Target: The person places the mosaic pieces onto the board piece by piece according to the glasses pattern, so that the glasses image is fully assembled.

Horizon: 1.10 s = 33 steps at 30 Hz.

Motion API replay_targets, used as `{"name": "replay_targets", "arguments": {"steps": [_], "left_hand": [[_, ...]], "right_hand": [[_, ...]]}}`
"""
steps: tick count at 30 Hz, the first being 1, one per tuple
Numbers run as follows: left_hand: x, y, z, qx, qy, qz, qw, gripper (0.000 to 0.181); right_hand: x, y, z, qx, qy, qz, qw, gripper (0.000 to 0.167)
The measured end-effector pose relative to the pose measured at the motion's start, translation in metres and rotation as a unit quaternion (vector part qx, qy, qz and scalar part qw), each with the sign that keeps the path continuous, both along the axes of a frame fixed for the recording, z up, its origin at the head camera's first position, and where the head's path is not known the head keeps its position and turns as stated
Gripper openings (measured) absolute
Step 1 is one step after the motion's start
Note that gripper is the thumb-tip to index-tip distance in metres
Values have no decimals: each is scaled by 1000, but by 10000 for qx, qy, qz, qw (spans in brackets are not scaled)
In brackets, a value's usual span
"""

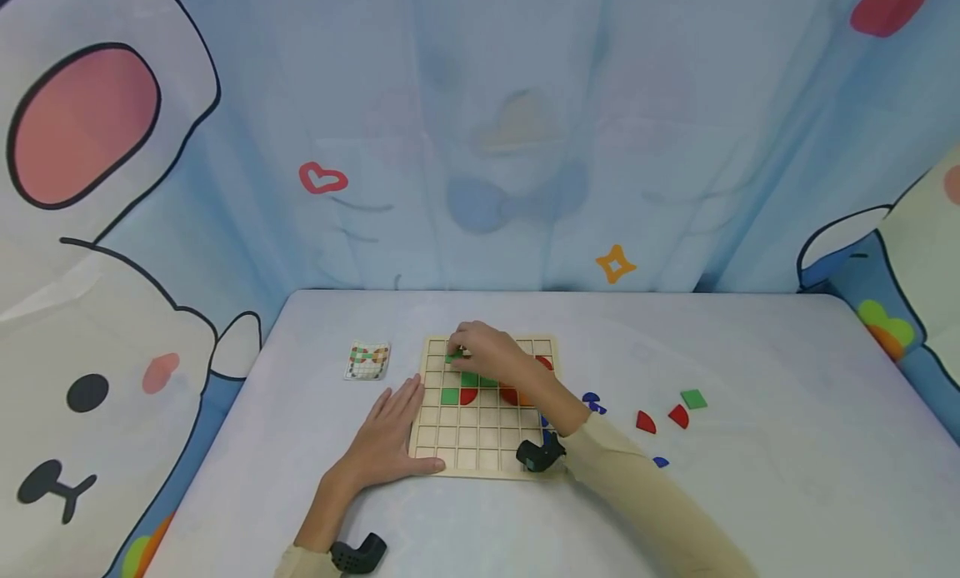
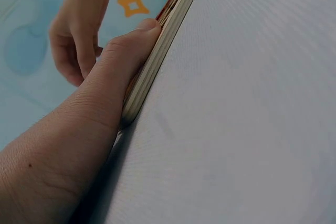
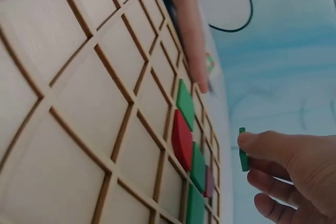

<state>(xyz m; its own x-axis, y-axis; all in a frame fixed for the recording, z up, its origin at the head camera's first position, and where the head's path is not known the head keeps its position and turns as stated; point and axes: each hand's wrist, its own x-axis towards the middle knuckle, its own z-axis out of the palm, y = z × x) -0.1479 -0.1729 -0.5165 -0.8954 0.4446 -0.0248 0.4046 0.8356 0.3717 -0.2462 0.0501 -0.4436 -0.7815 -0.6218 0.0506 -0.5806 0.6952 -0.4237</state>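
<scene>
left hand (image 1: 386, 445): fingers straight, thumb at near left corner of wooden grid board (image 1: 467, 460). red wedges (image 1: 678, 416): loose, between board and right edge of table (image 1: 787, 478). right hand (image 1: 491, 353): pinching green tile (image 3: 244, 161) over board's far left part. printed card (image 1: 367, 362): left of board.

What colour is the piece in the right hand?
The piece is green, clearest in the right wrist view.

Card (image 1: 367, 361) left of the grid board (image 1: 467, 438) — loose pieces (image 1: 678, 416) right.
</scene>
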Motion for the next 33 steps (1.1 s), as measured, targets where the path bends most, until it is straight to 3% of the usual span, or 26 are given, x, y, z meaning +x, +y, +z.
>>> {"name": "replay_targets", "arguments": {"steps": [14,33], "left_hand": [[0,-1,2,69,-139,-3,9999,119],[0,-1,0,87,-83,-26,9999,119]], "right_hand": [[-7,-21,-16,790,201,-166,9965,6],[0,-20,-15,800,295,-81,9963,8]]}}
